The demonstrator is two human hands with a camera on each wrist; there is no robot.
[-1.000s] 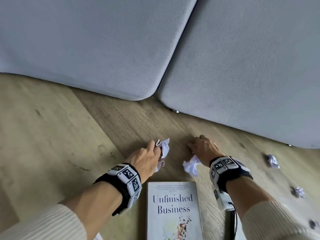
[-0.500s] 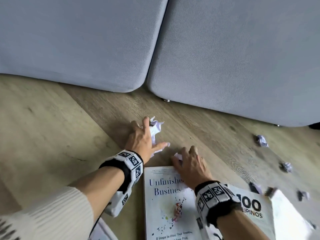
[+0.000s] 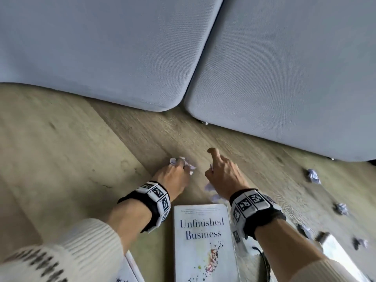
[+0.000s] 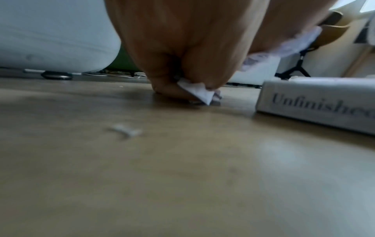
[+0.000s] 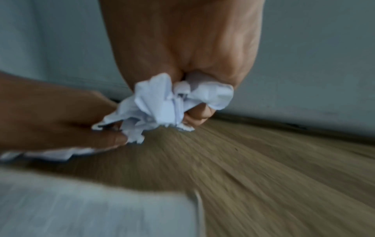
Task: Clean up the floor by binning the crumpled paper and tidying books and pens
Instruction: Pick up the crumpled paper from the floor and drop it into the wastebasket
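Note:
My left hand (image 3: 180, 166) is low on the wood floor, fingers curled round a ball of crumpled paper (image 3: 191, 166); the left wrist view shows a white corner of crumpled paper (image 4: 198, 93) poking out between the fingers. Just to its right, my right hand (image 3: 213, 174) grips a second crumpled paper (image 5: 172, 102) in its curled fingers, with the forefinger sticking out. A white book, "Unfinished Business" (image 3: 203, 241), lies flat just behind both hands.
Two grey sofa cushions (image 3: 284, 78) close off the far side. Several more paper balls (image 3: 313, 176) are scattered on the floor at right. Another book (image 3: 335, 253) lies at the lower right, and a further book corner (image 3: 128, 269) at the lower left.
My left fingers have closed over the paper they were spread on. My right hand has moved forward off the book's top edge with its paper held inside.

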